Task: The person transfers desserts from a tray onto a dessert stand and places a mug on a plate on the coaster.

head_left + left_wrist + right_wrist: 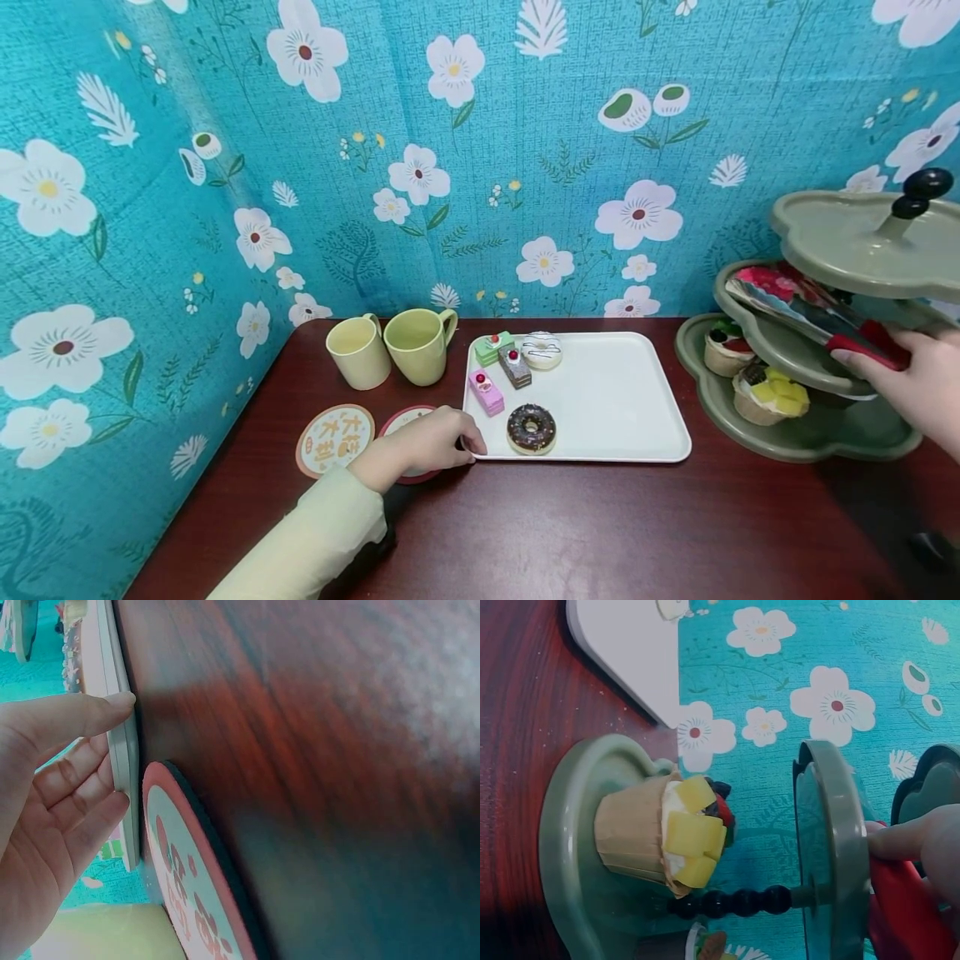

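At the near left corner of a white tray (pixel 615 400), my left hand (pixel 442 442) grips the rim between thumb and fingers. A chocolate donut (pixel 521 429), a white-iced donut (pixel 542 351) and small cake slices in pink (pixel 487 395), brown (pixel 516 369) and green (pixel 491 350) lie on its left half. My right hand (pixel 918 379) holds red-handled tongs (pixel 873 343) at the middle tier of a green three-tier stand (pixel 798 447). The tongs' metal arms reach in over that tier, beside a pink-and-red item (pixel 776 283); their tips are hidden.
On the stand's bottom tier sit fruit-topped cupcakes, one with yellow cubes (pixel 694 836). Two mugs, cream (pixel 358 354) and green (pixel 418 346), stand left of the tray. A round coaster (pixel 334 440) and a red-rimmed coaster (pixel 199 877) lie before them. Floral cloth (pixel 465 167) hangs behind.
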A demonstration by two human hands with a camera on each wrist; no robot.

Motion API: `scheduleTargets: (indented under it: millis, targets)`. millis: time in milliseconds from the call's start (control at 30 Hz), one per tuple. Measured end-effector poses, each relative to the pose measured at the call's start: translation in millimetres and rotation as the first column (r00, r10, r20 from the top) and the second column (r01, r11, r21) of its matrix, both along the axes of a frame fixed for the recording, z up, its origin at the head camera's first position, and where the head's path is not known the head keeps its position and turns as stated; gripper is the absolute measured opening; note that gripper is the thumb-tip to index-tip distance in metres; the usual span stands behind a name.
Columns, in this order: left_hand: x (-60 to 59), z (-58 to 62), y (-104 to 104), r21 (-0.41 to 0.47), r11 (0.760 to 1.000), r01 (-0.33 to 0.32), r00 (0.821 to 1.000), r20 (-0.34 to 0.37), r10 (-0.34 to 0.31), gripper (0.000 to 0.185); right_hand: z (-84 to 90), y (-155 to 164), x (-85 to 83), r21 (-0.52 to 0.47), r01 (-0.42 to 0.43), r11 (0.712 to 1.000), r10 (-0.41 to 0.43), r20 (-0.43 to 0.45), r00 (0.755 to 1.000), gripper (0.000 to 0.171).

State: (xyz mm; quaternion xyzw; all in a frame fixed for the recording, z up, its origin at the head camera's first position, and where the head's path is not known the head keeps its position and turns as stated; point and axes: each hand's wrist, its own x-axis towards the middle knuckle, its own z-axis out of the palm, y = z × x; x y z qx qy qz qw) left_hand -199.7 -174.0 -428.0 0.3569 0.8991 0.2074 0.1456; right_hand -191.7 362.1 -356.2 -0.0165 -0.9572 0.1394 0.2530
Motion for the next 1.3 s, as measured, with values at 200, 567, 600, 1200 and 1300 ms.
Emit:
scheduleTargets:
  millis: [200,567,600,1200,1300]
  targets:
    - [0.6,0.8,0.2,0.001,1.000,0.000,1.000,-0.001,0.000,0.014,-5.5,-6.9,-1.2,-0.031,-0.022,0.999,0.021,-0.062,0.998,0.119]
    - [-0.8,1.3,0.4,-0.004,1.000,0.001,1.000,-0.003,-0.001,0.013,-1.2,-14.8,0.5,0.000,-0.040,0.999,0.039,-0.114,0.993,0.123]
    - [-0.6,1.5,0.6,-0.006,1.000,-0.004,1.000,0.002,0.004,0.014,-0.7,-15.3,1.4,0.000,-0.038,0.999,0.038,-0.111,0.993,0.122]
    - [0.7,0.9,1.8,-0.011,1.000,-0.018,1.000,0.022,0.018,0.014,17.4,-42.4,14.2,0.147,-0.056,0.988,0.037,0.125,0.991,0.078]
    - [0.2,0.8,1.4,-0.009,1.000,-0.015,1.000,0.018,0.015,0.014,18.8,-48.9,16.3,0.154,-0.073,0.985,0.049,0.157,0.986,0.078]
